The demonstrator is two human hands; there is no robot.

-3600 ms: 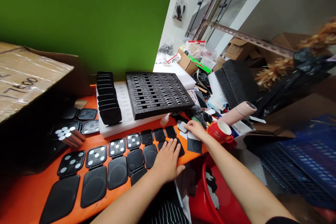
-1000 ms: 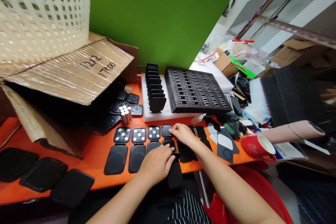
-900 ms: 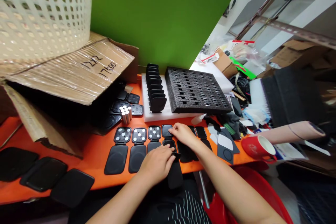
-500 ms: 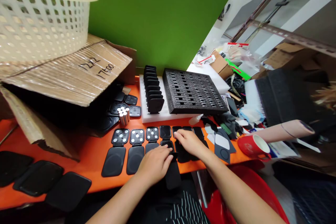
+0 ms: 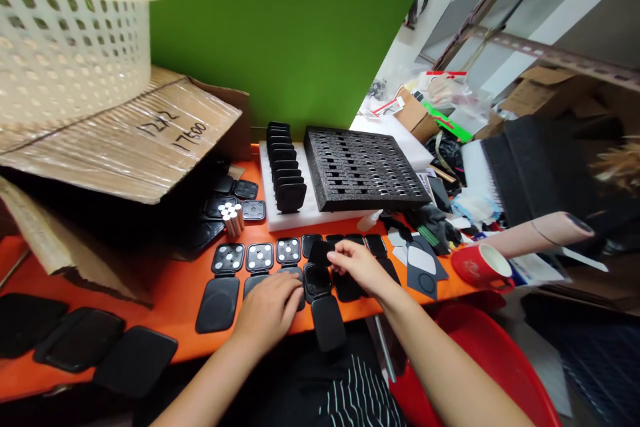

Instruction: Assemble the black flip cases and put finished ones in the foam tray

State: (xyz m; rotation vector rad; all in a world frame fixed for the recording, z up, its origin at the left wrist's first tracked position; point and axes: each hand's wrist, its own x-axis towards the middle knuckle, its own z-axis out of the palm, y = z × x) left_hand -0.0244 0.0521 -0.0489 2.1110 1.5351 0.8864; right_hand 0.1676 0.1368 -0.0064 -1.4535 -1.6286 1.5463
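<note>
A row of open black hinged cases (image 5: 260, 257) lies on the orange table (image 5: 175, 280); three on the left hold white discs. My left hand (image 5: 270, 307) lies flat, fingers stretched, on the lid of one case near the front edge. My right hand (image 5: 357, 265) pinches a small black square piece (image 5: 320, 252) over the row, just above another open black case (image 5: 320, 293) that hangs partly over the table edge. Metal cylinders (image 5: 231, 217) stand bundled behind the row.
A black foam tray (image 5: 363, 170) and a rack of black cases (image 5: 283, 170) sit on white foam behind. A cardboard box (image 5: 125, 140) with a white basket (image 5: 65, 47) is at left, a red mug (image 5: 480, 267) and a pink tube (image 5: 540, 235) at right.
My left hand slid left onto a case lid. My right hand lifted a small black piece from the row. The open case it held down now lies uncovered at the edge.
</note>
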